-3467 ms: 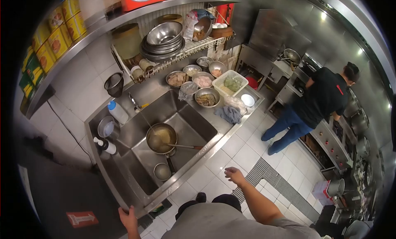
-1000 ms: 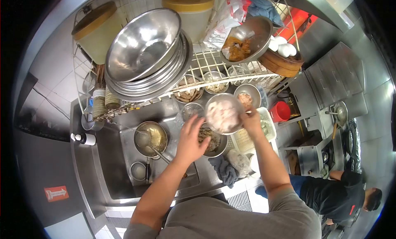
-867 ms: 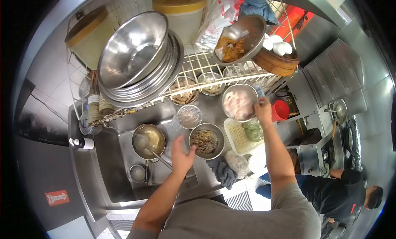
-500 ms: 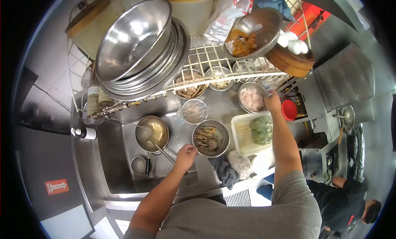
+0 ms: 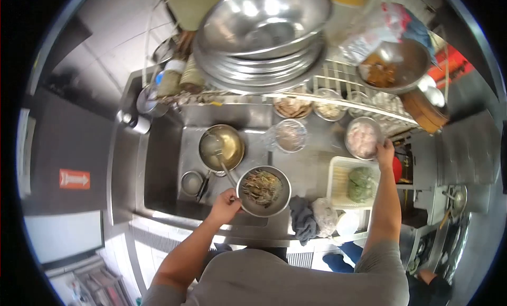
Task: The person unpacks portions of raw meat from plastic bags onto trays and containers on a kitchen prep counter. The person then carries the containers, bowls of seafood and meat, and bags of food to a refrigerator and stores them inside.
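At lower centre, the left hand (image 5: 227, 204) pinches the rim of the shrimp bowl (image 5: 283, 199), best kept level; at right, the right hand (image 5: 386, 154) grips the pale-meat bowl (image 5: 349, 140).

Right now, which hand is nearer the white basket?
Right hand, just beyond the white basket; left hand is well to its left, on the rim of the shrimp bowl.

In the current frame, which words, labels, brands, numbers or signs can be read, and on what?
No words, brands or numbers are legible.
Red sign on the dark panel: a white arrow; any lettering too blurred to read.
White bag: red marking, too blurred to read.
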